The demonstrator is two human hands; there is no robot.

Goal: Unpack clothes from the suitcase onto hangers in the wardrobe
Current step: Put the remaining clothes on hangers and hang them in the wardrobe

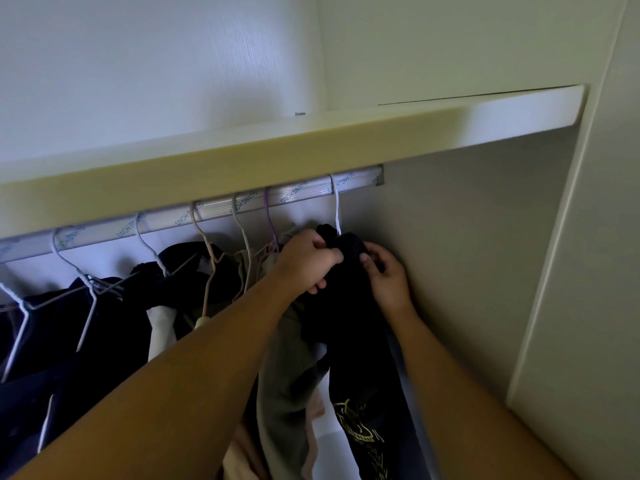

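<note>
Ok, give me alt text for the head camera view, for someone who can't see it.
Both hands, left hand and right hand, grip a black garment on a white hanger at the right end of a wardrobe rail. Other clothes hang to its left, under a cream shelf.

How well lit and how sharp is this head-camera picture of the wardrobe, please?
Head view: dim under the cream wooden shelf, so the black garment held by both hands loses its folds; faint glare on the silver metal rail; wide-angle bending of the shelf edge; forearms softly blurred near the frame's bottom.
</note>
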